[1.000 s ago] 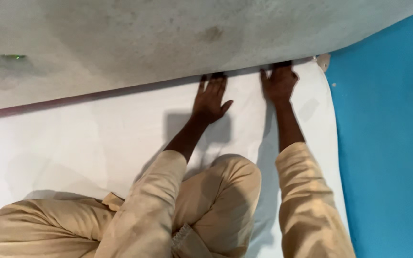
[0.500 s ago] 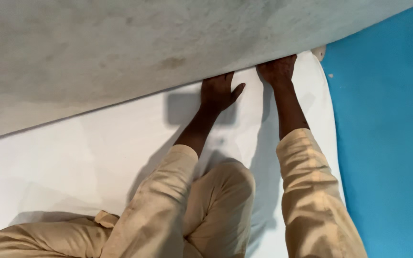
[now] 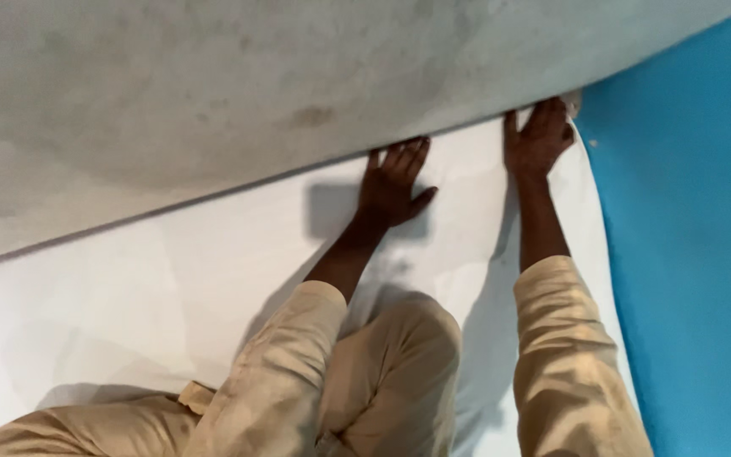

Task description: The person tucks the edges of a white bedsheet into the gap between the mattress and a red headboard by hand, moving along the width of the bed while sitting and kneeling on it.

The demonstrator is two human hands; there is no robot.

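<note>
A wide white sheet (image 3: 171,279) lies spread out under me, its far edge meeting a stained grey wall (image 3: 213,93). My left hand (image 3: 393,184) lies flat on the sheet with fingers spread, fingertips at the wall line. My right hand (image 3: 536,140) presses flat near the sheet's far right corner, fingers apart and pointing at the wall. Neither hand holds anything. My knees and beige sleeves fill the bottom of the view.
A bright blue surface (image 3: 695,254) borders the sheet along its right edge. A small pale object (image 3: 574,101) shows at the corner where wall, sheet and blue surface meet. My bent legs in beige trousers (image 3: 382,381) rest on the sheet.
My right hand has slid to the right, toward the sheet's corner. My left hand stays flat by the wall line, its fingers now more spread. The view shifted slightly.
</note>
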